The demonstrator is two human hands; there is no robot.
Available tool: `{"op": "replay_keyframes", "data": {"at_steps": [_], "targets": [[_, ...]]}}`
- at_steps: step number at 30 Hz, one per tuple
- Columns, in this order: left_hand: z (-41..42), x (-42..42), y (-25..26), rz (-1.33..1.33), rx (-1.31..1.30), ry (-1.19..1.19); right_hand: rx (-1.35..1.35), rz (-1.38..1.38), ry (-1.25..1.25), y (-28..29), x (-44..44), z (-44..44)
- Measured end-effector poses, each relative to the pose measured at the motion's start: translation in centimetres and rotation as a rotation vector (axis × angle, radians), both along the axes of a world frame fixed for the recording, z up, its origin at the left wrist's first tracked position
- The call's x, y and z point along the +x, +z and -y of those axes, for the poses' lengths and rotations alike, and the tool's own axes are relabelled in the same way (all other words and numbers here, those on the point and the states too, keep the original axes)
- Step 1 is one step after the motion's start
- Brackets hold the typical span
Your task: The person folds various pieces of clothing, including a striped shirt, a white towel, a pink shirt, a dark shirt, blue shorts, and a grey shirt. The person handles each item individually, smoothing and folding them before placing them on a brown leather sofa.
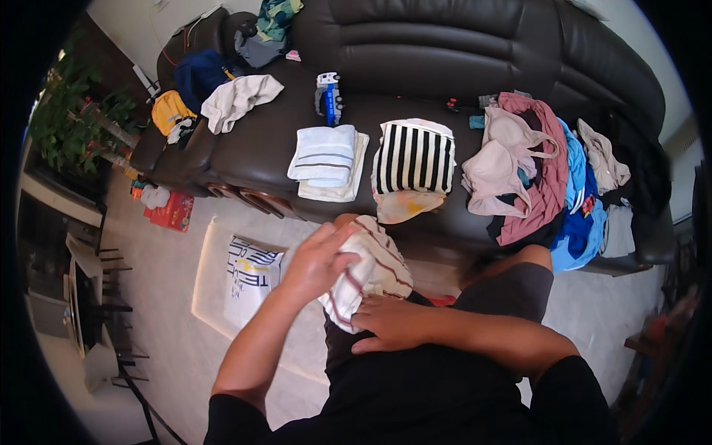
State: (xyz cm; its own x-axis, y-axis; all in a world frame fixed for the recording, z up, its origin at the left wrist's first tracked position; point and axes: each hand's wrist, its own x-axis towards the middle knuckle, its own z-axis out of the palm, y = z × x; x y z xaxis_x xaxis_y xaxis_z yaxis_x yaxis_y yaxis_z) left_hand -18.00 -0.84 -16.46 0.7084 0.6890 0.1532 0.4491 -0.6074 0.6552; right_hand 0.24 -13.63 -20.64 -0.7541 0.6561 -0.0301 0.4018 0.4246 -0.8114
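A cream towel with reddish-brown stripes [384, 256] lies over my thigh, bunched and partly folded. My left hand [322, 261] is at its upper left part, somewhat blurred, with the fingers on the cloth. Near the towel's lower edge my right hand [389, 324] rests flat with its fingers apart. On the brown leather sofa ahead sit folded light blue and cream towels [325, 156]. Beside them is a folded black-and-white striped cloth [414, 158] on top of another pale cloth [409, 204] with orange stains or print.
To the right on the sofa [250, 161] lie beige bras [495, 167], a pink garment [548, 189] and blue clothes [581, 233]. A toy truck [330, 99], a crumpled white cloth [239, 100] and bags [203, 78] occupy its left side. A printed white bag [253, 278] is on the floor.
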Motion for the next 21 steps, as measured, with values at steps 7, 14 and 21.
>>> {"op": "replay_keyframes", "data": {"at_steps": [7, 14, 21], "targets": [[1.8, -3.4, -4.1, -0.119, -0.051, -0.307, -0.157, -0.075, -0.308, -0.1, 4.3, 3.4], [4.8, -3.3, -4.0, -0.316, 0.267, -0.352, -0.3, -0.086, -0.481, -0.7, 6.4, 2.6], [2.8, -2.7, 2.3, -0.335, 0.522, -0.394, 0.07, -0.16, -0.742, 1.4, 6.4, 1.4]]}}
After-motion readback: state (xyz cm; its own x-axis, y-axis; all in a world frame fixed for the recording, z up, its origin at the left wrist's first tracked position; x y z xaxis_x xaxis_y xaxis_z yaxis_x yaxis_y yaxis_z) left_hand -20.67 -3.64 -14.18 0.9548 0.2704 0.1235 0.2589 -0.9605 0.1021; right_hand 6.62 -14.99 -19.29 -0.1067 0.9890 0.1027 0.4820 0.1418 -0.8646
